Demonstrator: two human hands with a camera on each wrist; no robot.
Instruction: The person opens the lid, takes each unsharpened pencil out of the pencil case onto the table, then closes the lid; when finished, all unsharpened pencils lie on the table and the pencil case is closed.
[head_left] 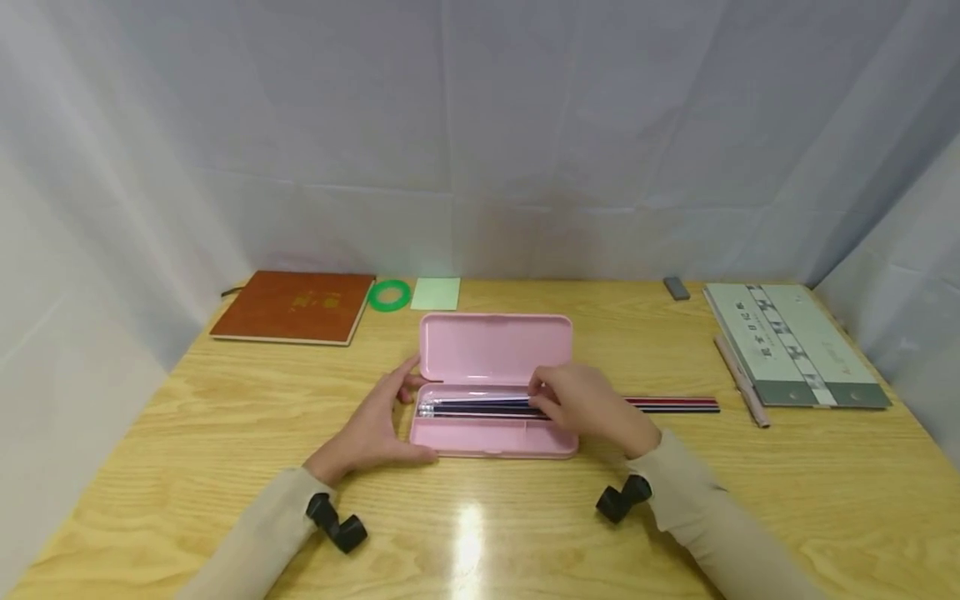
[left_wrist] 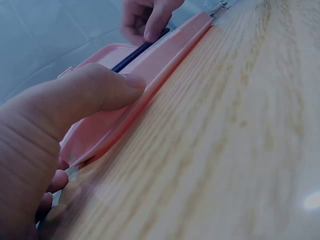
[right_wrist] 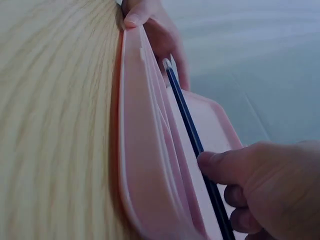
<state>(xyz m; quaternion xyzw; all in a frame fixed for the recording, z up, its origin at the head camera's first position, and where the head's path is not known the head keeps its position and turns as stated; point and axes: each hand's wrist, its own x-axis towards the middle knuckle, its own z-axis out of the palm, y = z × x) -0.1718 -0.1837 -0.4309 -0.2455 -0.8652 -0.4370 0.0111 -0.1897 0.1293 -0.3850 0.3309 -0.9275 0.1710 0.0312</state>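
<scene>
A pink pencil case [head_left: 468, 437] lies on the table with its lid [head_left: 495, 346] raised at the back. My left hand [head_left: 367, 425] holds the case's left end, its thumb over the front rim and its other fingers by the back corner. Over the case's right half, my right hand [head_left: 588, 404] pinches a dark pencil [right_wrist: 185, 112] between thumb and fingers. Dark pencils [head_left: 472, 408] with pale ends at the left lie along the rear compartment. To the right of the case, red and dark pencils [head_left: 675, 404] lie on the table, partly hidden by my right hand.
A brown notebook [head_left: 292, 307], green tape roll [head_left: 389, 296] and pale green sticky notes [head_left: 436, 293] lie at the back left. A grey eraser [head_left: 677, 288], a pinkish pen [head_left: 742, 382] and a grey-green notebook [head_left: 787, 342] are on the right. White cloth hangs behind the table.
</scene>
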